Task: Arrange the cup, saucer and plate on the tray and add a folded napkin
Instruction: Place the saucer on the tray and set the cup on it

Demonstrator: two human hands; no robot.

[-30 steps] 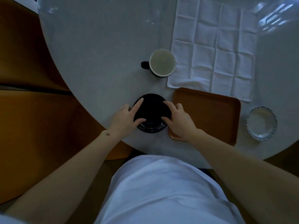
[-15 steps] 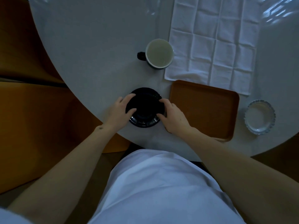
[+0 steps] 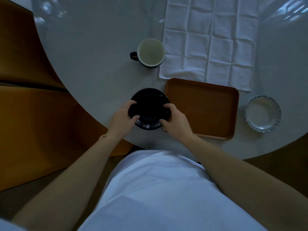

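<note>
A black saucer [image 3: 149, 102] sits near the table's front edge, just left of the brown rectangular tray [image 3: 203, 107]. My left hand [image 3: 122, 119] grips its left rim and my right hand [image 3: 176, 121] grips its right rim. A glossy dark rim shows under the saucer's near edge; I cannot tell whether it is a second dish. Behind the saucer stands a dark cup [image 3: 150, 52], pale inside, with its handle to the left. A white napkin [image 3: 210, 42] lies unfolded and creased behind the tray. A clear fluted glass plate [image 3: 263, 113] rests right of the tray.
The round pale table [image 3: 93, 52] curves away on the left, with orange-brown flooring or seating [image 3: 33, 114] beyond its edge. My white-clothed torso fills the lower middle. The tray holds nothing.
My fingers have gone from lying flat on the black saucer to curling around its two sides. The saucer looks slightly raised. Nothing else has moved.
</note>
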